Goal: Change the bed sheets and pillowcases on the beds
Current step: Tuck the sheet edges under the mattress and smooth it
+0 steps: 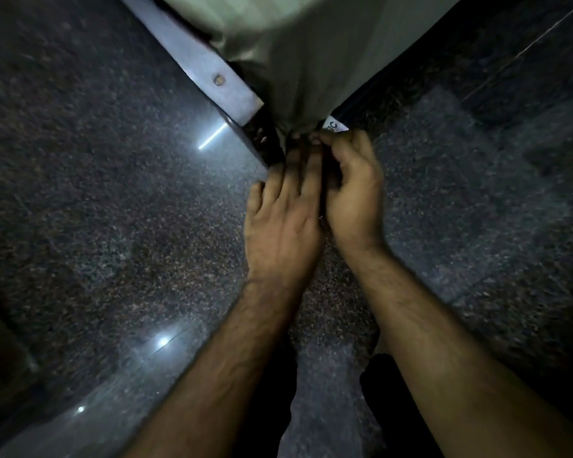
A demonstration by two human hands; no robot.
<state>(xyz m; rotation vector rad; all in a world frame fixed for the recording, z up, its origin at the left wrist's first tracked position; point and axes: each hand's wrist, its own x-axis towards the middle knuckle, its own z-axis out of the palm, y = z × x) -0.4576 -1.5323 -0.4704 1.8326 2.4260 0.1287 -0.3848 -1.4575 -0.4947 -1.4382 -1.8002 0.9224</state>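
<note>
Pale green sheet (298, 61) hangs over bed corner, gathered to a point at bottom, just above floor (113, 209). Right hand (351, 193) fingers pinch that point; left hand (283, 223) fingers straight, pressing beside it. Risk: thin pinch slips, corner springs loose; fabric may snag on metal frame (199, 61) edge, judging by proximity.

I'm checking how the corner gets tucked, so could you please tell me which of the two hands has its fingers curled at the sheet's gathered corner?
The right hand: its fingertips curl at the pale striped sheet, while the left hand lies with straighter fingers.
</note>
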